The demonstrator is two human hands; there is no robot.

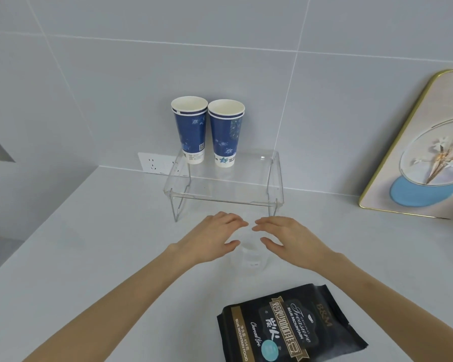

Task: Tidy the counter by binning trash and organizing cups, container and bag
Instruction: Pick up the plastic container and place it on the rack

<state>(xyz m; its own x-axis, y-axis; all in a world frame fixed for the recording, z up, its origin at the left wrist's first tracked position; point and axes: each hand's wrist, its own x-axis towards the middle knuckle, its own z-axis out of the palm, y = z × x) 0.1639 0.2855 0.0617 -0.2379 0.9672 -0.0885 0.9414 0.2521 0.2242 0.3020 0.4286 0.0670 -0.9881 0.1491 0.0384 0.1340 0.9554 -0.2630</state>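
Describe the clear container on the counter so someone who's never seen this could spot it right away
Start at the clear shelf against the tiled wall, where two blue cups stand. Come toward the camera to the two hands: the container sits on the counter between the left hand and right hand. Unlike the black bag nearer the camera, it is see-through and almost invisible.

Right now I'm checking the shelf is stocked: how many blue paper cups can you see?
2. Left cup and right cup stand upright side by side at the back left of the clear shelf. Double rims suggest more cups may be nested inside each.
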